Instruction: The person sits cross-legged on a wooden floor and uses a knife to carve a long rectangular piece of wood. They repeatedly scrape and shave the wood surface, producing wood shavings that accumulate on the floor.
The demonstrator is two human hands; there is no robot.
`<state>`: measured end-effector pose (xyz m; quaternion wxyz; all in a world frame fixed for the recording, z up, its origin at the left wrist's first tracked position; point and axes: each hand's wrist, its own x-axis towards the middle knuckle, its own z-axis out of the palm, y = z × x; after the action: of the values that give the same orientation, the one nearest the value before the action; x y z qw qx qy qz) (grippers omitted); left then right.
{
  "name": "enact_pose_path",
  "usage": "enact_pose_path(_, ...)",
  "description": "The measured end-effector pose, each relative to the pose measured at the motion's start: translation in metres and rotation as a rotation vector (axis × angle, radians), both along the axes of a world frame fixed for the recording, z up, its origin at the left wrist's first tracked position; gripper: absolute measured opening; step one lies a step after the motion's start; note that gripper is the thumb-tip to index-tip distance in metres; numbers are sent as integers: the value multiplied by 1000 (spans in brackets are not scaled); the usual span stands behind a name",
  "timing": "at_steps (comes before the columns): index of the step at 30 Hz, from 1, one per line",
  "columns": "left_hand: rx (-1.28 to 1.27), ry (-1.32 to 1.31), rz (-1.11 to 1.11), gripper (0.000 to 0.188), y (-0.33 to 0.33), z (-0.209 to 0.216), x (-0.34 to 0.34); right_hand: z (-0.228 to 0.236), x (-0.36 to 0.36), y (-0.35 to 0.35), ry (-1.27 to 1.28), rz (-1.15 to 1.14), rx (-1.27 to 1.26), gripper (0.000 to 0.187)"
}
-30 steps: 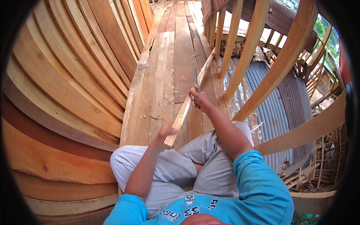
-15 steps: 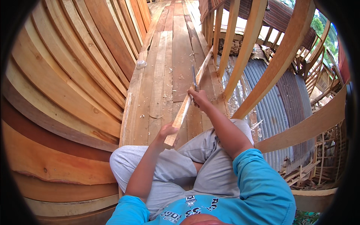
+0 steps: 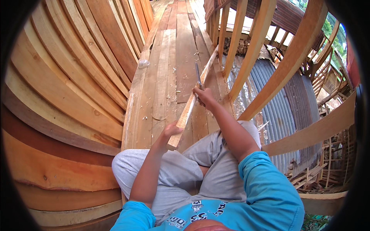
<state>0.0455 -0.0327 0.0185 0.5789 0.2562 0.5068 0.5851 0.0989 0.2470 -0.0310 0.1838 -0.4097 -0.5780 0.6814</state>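
A long, narrow wooden batten slants from near my lap to the foot of the upright posts, its top face pale. My left hand is wrapped round its near end, above my crossed legs. Farther along, my right hand is closed on a knife whose narrow, dark blade points away from me over the batten. The knife's handle is mostly hidden in my fingers. Whether the blade touches the wood I cannot tell.
Pale shavings lie scattered on the plank floor. A small whitish object sits by the left edge. Upright boards line the left side. Posts stand along the right, with corrugated metal sheets beyond and below.
The knife in my right hand has shifted slightly, its blade tip now a little farther left and away from me. My left hand keeps its hold on the batten.
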Motion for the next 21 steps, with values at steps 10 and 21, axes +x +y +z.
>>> enact_pose_path(10, 23, 34, 4, 57, 14, 0, -9, -18, -9, 23, 136, 1, -223, 48)
enact_pose_path(21, 37, -36, -9, 61, 22, 8, -17, 16, -19, 10, 166, -134, -71, 45)
